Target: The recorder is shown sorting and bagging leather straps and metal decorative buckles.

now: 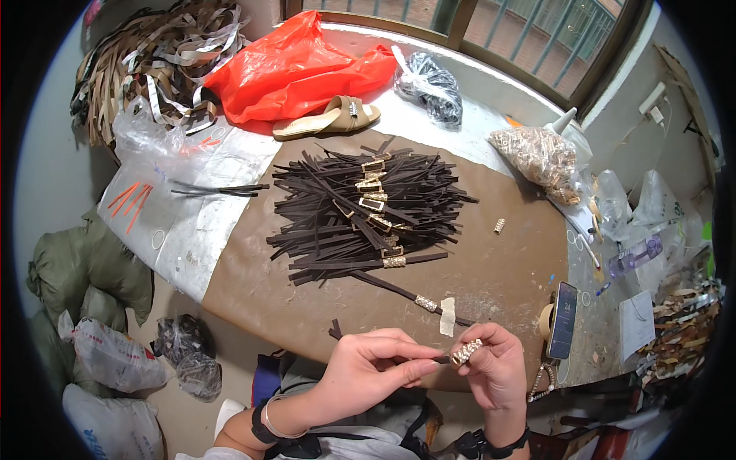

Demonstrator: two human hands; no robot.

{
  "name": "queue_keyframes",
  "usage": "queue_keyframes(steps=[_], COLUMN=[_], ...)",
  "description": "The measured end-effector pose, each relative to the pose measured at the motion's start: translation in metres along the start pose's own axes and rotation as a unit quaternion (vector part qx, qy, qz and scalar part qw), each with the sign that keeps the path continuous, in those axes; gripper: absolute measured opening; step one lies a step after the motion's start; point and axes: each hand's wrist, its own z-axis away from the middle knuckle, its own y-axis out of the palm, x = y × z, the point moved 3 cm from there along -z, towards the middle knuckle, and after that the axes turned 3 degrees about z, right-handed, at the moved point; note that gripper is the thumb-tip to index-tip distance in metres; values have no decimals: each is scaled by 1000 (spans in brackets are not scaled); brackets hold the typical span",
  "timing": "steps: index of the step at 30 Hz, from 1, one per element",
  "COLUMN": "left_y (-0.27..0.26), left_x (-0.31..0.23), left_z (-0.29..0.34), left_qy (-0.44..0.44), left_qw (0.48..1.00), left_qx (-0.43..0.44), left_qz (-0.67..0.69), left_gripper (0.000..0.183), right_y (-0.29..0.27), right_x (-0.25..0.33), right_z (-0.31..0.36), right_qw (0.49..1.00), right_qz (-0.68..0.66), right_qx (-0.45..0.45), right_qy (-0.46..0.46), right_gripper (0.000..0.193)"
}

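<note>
Close to the table's near edge, my right hand grips a textured gold buckle between thumb and fingers. My left hand pinches a dark brown strap, its end right against the buckle; whether it passes through is hidden. Just beyond my hands lies another strap with a gold buckle on it, beside a piece of pale tape. Farther back is a large heap of dark straps, many carrying gold buckles. One loose gold buckle rests right of the heap.
A tan sandal and a red plastic bag are at the back. A clear bag of gold buckles sits back right. A phone leans on a tape roll at right. Dark strips lie at left.
</note>
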Motion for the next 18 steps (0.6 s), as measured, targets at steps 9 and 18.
queue_keyframes(steps=[9, 18], left_y=[4, 9], left_x=[-5, -4], left_z=[2, 0], left_qy=[152, 194], left_qw=[971, 958], left_qx=[-46, -67], left_qz=[-179, -201], left_gripper=[21, 19], right_y=[12, 12], right_x=[-13, -18], right_z=[9, 17], right_qw=[994, 986], right_qz=[-63, 39], right_qx=[-79, -131], right_qy=[-45, -91], right_gripper=[14, 19])
